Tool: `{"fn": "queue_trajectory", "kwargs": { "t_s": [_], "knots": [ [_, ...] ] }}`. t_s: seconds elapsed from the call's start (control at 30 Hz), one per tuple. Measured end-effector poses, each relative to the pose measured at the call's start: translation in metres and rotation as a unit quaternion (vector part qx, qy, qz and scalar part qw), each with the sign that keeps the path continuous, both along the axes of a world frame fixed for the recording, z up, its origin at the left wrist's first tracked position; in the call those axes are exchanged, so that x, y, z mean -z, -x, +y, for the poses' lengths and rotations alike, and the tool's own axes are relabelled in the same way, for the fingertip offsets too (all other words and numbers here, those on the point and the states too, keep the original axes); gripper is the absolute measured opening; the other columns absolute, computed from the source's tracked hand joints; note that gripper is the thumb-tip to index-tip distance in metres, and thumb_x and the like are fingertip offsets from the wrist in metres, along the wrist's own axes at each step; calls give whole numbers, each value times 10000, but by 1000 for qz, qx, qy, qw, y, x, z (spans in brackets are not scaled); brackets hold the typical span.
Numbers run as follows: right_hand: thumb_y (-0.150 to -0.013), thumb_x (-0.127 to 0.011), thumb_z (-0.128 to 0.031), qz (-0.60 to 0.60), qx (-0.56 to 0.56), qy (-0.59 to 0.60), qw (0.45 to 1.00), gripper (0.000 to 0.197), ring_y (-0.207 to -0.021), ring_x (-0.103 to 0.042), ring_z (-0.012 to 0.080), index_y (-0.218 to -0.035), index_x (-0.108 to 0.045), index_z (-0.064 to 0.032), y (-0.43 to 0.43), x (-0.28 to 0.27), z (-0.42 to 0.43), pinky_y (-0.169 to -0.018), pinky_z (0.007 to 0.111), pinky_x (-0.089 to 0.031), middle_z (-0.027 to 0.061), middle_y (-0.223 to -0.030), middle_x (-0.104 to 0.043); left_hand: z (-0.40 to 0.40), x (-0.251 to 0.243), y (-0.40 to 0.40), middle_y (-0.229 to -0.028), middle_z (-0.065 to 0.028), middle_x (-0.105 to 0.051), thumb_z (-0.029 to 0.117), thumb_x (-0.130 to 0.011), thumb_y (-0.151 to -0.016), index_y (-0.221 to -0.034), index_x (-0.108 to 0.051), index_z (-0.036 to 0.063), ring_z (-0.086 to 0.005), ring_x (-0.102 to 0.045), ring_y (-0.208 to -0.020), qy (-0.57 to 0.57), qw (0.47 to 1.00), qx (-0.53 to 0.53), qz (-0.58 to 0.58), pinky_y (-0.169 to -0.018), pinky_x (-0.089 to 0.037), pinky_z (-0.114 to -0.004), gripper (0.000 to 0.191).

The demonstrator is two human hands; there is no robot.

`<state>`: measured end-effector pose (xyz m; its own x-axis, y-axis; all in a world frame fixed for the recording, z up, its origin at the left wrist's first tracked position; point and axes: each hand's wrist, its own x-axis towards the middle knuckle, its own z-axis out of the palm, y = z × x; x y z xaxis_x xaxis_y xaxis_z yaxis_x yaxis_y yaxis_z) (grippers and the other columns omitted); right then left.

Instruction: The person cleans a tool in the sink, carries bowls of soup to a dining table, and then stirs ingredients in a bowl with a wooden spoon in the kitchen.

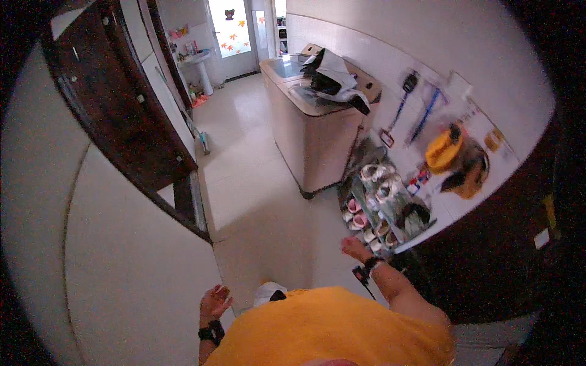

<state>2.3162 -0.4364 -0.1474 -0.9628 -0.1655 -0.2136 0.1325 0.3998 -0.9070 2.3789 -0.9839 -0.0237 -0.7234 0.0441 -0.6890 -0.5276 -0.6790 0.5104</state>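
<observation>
My left hand (215,302) hangs at my left side beside the white wall, with its fingers apart and nothing in them. A black wristband (211,332) is around that wrist. Reaching forward on the right, my right hand (356,249) has its fingers curled in, and no object shows in it. It also wears a dark wristband (372,263). In the picture the hand lies just in front of a shoe rack (373,206) with several pairs of shoes; I see no contact. Below me, the tip of a white shoe (269,293) shows past my orange shirt.
A twin-tub washing machine (316,142) stands ahead, with a crumpled black-and-white sheet (336,78) on top. A yellow bag (444,151) hangs on the right wall. To the left is a dark wooden door (123,96). Farther off are a pedestal washbasin (201,64) and a glazed door (231,32).
</observation>
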Motion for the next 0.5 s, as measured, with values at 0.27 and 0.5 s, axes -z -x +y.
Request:
{"fn": "queue_trajectory", "kwargs": {
  "t_s": [0.27,0.5],
  "knots": [
    [-831,-471,10,-44,60,207,976,209,-801,-592,174,-1020,-561,11,227,-86,-121,-712,297,-490,85,-896,-609,-67,28,291,-918,-82,-608,223,-510,-887,-938,-572,79,-232,-556,-926,-42,999,12,16,-847,-408,-441,166],
    [-798,-327,66,-35,151,175,972,273,-784,-639,221,-854,-593,46,354,-136,-100,-762,349,-521,140,-811,-642,49,-44,587,-1324,-65,-423,339,-553,-866,-1385,-303,151,-229,-393,-1210,-39,910,364,193,-975,-314,-450,605]
  ]
}}
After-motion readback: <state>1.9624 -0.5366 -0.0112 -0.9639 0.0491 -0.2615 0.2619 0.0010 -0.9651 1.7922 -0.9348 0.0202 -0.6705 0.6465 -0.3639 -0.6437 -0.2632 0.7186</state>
